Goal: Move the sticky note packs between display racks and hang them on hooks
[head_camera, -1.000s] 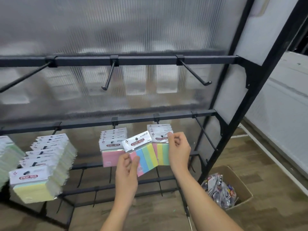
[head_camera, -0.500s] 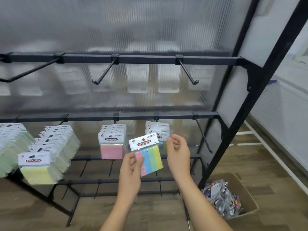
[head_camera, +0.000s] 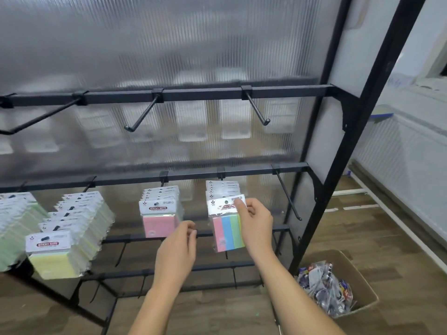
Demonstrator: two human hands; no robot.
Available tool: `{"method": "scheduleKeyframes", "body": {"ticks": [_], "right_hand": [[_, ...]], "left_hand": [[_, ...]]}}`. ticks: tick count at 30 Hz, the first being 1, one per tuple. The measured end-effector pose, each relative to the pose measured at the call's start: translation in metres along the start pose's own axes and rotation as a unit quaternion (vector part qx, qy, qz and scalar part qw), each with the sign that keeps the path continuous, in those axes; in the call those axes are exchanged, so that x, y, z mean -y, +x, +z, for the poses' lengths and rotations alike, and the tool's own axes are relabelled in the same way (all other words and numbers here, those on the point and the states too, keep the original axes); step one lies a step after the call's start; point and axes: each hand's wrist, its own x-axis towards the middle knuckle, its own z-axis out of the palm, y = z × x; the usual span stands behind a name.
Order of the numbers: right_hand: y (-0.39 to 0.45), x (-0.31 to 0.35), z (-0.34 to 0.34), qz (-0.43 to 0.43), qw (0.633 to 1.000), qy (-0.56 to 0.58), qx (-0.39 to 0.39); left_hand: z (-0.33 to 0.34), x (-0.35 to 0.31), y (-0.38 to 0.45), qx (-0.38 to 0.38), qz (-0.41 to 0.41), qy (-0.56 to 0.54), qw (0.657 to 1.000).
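While right grips, left is free: mid-hang, I'd say.
Left hand (head_camera: 177,252): lower centre, loosely curled, holding nothing, just left of pack.
Right hand (head_camera: 255,222): pinches multicolour pack (head_camera: 227,228) by its white header card, centre frame.
Pack: long axis upright, glossy film sleeve, striped pastel block.
Target hook (head_camera: 220,176): directly above and behind pack, thin black steel, already carrying matching packs.

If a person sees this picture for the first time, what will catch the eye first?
First, the multicoloured sticky note pack at centre, its header pinched by the right hand at the middle-rail hook. Then the left hand just below the pink packs, holding nothing, and the long rows of yellow packs at left.
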Motion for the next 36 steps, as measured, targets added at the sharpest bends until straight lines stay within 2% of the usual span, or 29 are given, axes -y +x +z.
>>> {"method": "scheduleKeyframes", "body": {"ticks": [3,12,19,24,29,33,36], "right_hand": [[0.005,0.003,0.009,0.005,1.000,-0.021,-0.003],[0.012,0.002,0.018,-0.009,0.994,-0.103,-0.035],[0.007,-0.009,0.022,-0.045,0.986,-0.159,-0.018],[0.021,-0.011,0.025,-0.065,0.975,-0.206,-0.056],[0.020,-0.013,0.029,-0.065,0.969,-0.234,-0.050],[0.000,-0.005,0.020,-0.081,0.961,-0.248,-0.092],[-0.031,0.006,0.027,-0.124,0.957,-0.256,-0.050]], "left_hand": [[-0.007,0.005,0.009,-0.020,0.002,0.035,0.999],[-0.009,0.007,0.006,-0.003,-0.004,0.048,0.999],[-0.007,0.008,-0.005,0.003,-0.032,0.036,0.999],[-0.005,0.008,-0.012,0.005,-0.046,0.040,0.998],[-0.005,0.015,-0.013,0.002,-0.054,0.046,0.997],[-0.010,0.022,-0.015,0.001,-0.063,0.038,0.997],[-0.020,0.034,-0.023,0.019,-0.068,0.036,0.997]]}}
